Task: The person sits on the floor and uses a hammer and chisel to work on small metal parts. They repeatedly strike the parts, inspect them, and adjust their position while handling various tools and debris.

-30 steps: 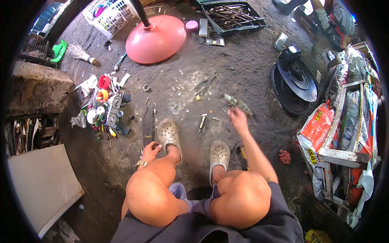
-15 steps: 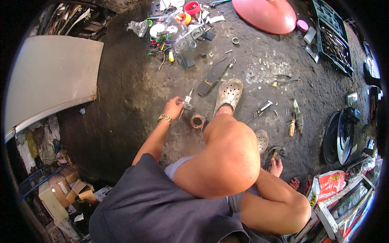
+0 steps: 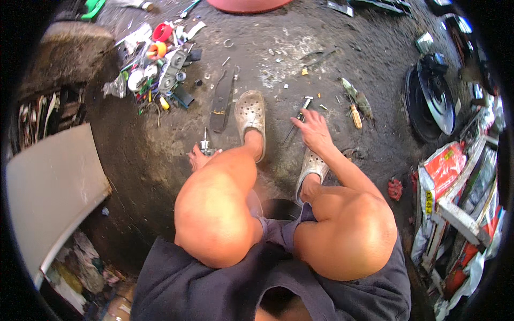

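Note:
My left hand (image 3: 199, 159) is closed round a metal part with a shaft (image 3: 205, 143), its shaft pointing up and away, low over the floor by my left shin. My left knee hides some of that hand. Beyond my right clog, my right hand (image 3: 317, 134) reaches over a screwdriver (image 3: 304, 108) lying on the floor. Its fingers are spread, with the thumb and forefinger at the handle, and no firm grip shows. A tool (image 3: 350, 153), mostly covered by my right forearm, lies beside that wrist.
A dark flat strip (image 3: 220, 104) lies left of my left clog (image 3: 250, 111). Farther left is a heap of small parts (image 3: 166, 69). Pliers (image 3: 318, 55) and a wooden-handled tool (image 3: 355, 116) lie ahead right. Round black covers (image 3: 428, 101) and a white frame (image 3: 460, 222) stand at right.
My right hand has left the tool with the curved head and moved forward to the screwdriver. My knees have spread apart, and the copper coil ring is now out of sight. The view has shifted.

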A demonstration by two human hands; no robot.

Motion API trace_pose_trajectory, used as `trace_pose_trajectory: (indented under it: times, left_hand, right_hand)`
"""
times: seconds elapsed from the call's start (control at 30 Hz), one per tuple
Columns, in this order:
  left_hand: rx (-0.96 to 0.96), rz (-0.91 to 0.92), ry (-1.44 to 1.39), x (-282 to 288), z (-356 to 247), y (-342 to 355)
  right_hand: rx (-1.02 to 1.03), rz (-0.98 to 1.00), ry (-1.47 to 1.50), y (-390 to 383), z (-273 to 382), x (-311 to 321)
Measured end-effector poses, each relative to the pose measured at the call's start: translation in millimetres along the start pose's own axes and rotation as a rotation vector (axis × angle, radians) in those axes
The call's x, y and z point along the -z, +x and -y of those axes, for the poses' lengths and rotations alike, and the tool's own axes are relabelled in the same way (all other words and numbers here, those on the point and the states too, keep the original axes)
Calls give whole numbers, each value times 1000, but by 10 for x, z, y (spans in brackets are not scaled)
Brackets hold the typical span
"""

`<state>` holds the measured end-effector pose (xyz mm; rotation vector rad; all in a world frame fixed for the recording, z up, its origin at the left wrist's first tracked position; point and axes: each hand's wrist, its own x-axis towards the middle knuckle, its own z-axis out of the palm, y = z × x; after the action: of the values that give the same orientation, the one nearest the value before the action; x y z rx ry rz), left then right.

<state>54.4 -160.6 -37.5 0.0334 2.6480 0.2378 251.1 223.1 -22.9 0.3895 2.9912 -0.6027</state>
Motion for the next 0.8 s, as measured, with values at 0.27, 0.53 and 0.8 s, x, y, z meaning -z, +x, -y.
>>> trace_pose_trajectory:
  times: [0.27, 0.53, 0.8]
  left_hand:
    - [32, 78, 46, 300, -461, 110]
    - [-30, 113, -202, 578, -687, 366]
    - [-94, 240, -691, 1059, -1101, 524]
  right_hand:
    - [-304, 164, -172, 218, -639, 107]
    - [-1060, -221, 476, -621, -1045, 484]
    - [-134, -3, 75, -115, -806, -220]
